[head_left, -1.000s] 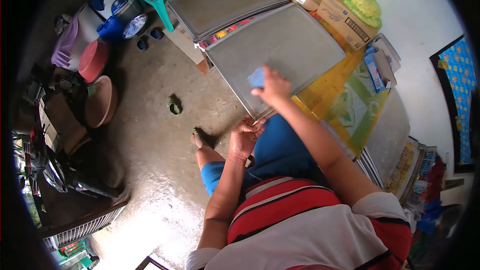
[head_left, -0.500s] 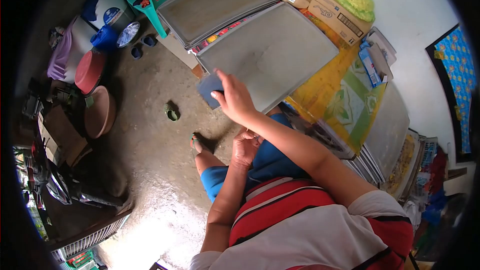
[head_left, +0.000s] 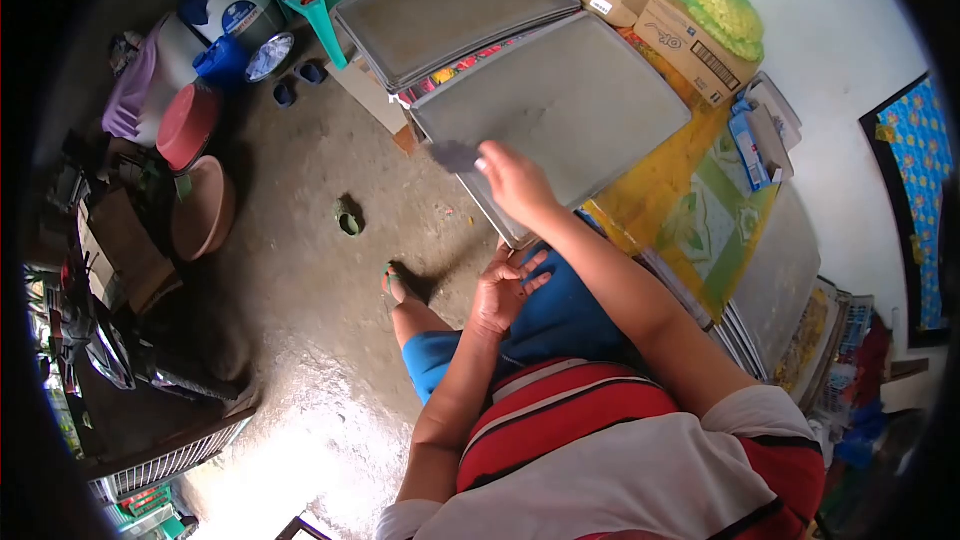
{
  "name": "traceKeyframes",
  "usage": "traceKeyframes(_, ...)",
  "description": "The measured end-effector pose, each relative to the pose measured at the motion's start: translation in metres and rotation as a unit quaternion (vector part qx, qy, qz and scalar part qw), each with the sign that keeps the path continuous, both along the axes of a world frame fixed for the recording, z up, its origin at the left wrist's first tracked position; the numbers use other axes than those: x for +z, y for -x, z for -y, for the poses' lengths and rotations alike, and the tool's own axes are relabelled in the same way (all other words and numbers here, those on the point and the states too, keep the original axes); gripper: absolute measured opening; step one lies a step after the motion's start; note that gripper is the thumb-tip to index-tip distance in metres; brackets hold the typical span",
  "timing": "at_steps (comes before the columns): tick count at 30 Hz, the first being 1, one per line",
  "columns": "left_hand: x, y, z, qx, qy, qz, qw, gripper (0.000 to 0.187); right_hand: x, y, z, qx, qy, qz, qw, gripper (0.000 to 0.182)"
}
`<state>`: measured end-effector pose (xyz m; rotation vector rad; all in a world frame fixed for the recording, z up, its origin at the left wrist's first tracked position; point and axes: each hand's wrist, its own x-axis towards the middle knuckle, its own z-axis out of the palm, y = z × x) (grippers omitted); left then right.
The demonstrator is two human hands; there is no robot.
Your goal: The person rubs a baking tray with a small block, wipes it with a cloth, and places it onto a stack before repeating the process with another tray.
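Dark pad at the edge of the gray tray!

Here at the center of the frame, the right hand pinches the pad's near end, thumb against fingers, over the tray's left edge; blur hides whether it touches. Below, the left hand sits at the tray's lowest corner, fingers loosely spread and half curled; I can't tell whether it grips. This looks like a wiping stroke at the rim, and any further stroke would call for a steady tray and a firm pinch. The count: one pad, one tray up front, one tray stack upper center, its layers too tight to number, one yellow-green bag upper right, and two basins upper left.
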<state>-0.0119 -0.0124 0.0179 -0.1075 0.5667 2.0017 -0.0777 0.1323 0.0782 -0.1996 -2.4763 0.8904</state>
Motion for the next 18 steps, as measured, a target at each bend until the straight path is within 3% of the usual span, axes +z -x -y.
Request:
traceKeyframes(2, 0.003, 0.003, 0.003, 0.007, 0.007, -0.004, 1.0, 0.079, 0.009, -0.007, -0.024, -0.088, 0.045, 0.041, 0.994, 0.019)
traceKeyframes(4, 0.006, 0.005, 0.005, 0.011, 0.005, -0.008, 1.0, 0.076, -0.006, -0.014, -0.08, -0.157, 0.111, 0.081, 0.978, 0.027)
traceKeyframes(6, 0.003, 0.005, 0.009, 0.018, -0.012, 0.003, 1.0, 0.075, -0.026, -0.032, -0.15, -0.258, 0.083, 0.101, 0.957, 0.033)
traceKeyframes(8, 0.0, 0.005, 0.01, 0.017, -0.01, 0.002, 1.0, 0.074, -0.035, -0.054, -0.216, -0.336, 0.089, 0.159, 0.924, 0.05)
traceKeyframes(11, 0.0, 0.006, 0.009, 0.01, -0.004, -0.002, 1.0, 0.074, -0.002, -0.088, -0.23, -0.296, 0.037, 0.157, 0.942, 0.074)
traceKeyframes(14, 0.006, 0.006, 0.004, 0.002, 0.006, -0.013, 1.0, 0.077, 0.004, -0.091, -0.207, -0.301, -0.036, 0.252, 0.919, 0.089)
traceKeyframes(15, 0.005, 0.007, 0.002, 0.005, 0.008, -0.013, 1.0, 0.078, -0.016, -0.089, -0.206, -0.289, -0.029, 0.25, 0.924, 0.087)
traceKeyframes(18, 0.01, 0.007, -0.003, 0.02, 0.034, -0.017, 0.999, 0.081, 0.005, -0.079, -0.124, -0.242, -0.039, 0.321, 0.915, 0.088)
